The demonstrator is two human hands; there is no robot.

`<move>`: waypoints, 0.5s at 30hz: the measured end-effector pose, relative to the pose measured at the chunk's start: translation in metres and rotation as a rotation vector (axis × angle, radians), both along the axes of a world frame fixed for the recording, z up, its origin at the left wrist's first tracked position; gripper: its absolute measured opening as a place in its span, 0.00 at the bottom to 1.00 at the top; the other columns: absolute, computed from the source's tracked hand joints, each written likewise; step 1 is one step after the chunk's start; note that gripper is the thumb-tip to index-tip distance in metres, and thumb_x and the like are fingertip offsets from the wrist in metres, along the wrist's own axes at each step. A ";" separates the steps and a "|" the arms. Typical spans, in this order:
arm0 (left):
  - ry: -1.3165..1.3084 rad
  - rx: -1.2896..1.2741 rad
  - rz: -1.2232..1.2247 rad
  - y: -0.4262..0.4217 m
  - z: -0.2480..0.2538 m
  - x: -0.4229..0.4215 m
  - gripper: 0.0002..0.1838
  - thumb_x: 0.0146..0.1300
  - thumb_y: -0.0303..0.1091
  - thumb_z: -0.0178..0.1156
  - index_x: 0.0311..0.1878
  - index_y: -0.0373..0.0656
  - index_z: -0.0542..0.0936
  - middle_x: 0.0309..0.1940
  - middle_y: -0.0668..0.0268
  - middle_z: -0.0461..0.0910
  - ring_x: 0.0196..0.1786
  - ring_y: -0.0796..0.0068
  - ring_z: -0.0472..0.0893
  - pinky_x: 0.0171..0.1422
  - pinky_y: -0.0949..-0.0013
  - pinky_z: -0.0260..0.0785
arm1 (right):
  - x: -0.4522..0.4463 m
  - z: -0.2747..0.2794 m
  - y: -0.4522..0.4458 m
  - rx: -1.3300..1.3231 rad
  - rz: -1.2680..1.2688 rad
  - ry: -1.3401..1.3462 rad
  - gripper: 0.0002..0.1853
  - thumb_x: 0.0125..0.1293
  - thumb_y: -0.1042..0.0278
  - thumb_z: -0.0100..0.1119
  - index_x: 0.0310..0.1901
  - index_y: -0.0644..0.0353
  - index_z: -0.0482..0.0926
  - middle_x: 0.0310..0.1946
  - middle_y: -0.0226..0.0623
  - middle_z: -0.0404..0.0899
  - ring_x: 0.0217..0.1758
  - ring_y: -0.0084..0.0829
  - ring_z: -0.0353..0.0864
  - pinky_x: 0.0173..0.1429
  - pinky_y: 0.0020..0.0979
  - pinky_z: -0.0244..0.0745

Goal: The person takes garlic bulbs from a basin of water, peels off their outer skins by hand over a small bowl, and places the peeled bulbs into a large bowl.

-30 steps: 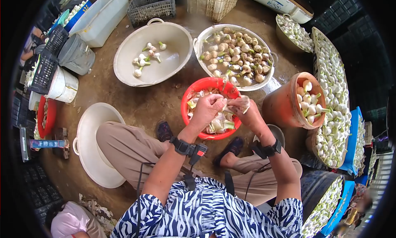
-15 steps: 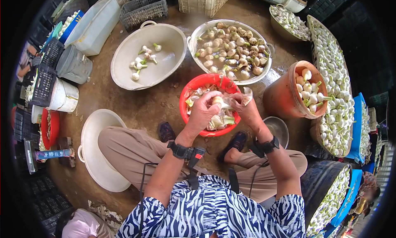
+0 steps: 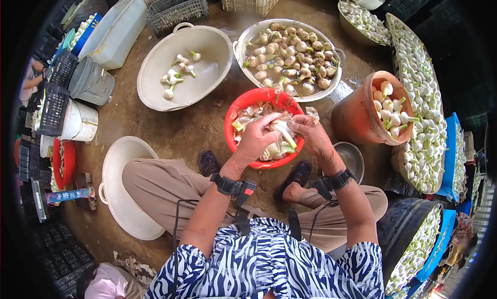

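Over a red basin (image 3: 231, 99) of loose garlic skins, my left hand (image 3: 257, 138) is closed around a garlic bulb (image 3: 283, 130) whose pale green stem points down and right. My right hand (image 3: 313, 137) pinches at the bulb's right side with thumb and fingers. A scrap of papery skin (image 3: 312, 112) stands up by the right fingers. Part of the bulb is hidden behind the left fingers.
Unpeeled garlic (image 3: 295, 53) sits in a wide basin of muddy water ahead. A pale basin (image 3: 212, 86) with several peeled bulbs stands left of it. An orange bucket (image 3: 357, 112) of peeled garlic and a metal bowl (image 3: 352, 162) are at right. Another person (image 3: 111, 283) shows at bottom left.
The bulb has turned, so its stem now shows pointing down and right. My right hand has shifted slightly lower, against the bulb. The view has moved a little.
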State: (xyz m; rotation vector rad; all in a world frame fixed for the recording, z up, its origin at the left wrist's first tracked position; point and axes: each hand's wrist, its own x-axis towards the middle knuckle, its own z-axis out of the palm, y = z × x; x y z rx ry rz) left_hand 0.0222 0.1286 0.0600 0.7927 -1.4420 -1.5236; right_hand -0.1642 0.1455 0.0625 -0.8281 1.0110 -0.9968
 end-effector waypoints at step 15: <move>0.660 0.718 -0.098 -0.011 -0.009 0.019 0.19 0.59 0.32 0.63 0.52 0.35 0.74 0.45 0.61 0.79 0.47 0.71 0.78 0.55 0.66 0.72 | -0.004 0.022 -0.001 -0.323 0.140 1.131 0.12 0.61 0.69 0.61 0.44 0.65 0.77 0.28 0.36 0.80 0.32 0.24 0.77 0.37 0.28 0.72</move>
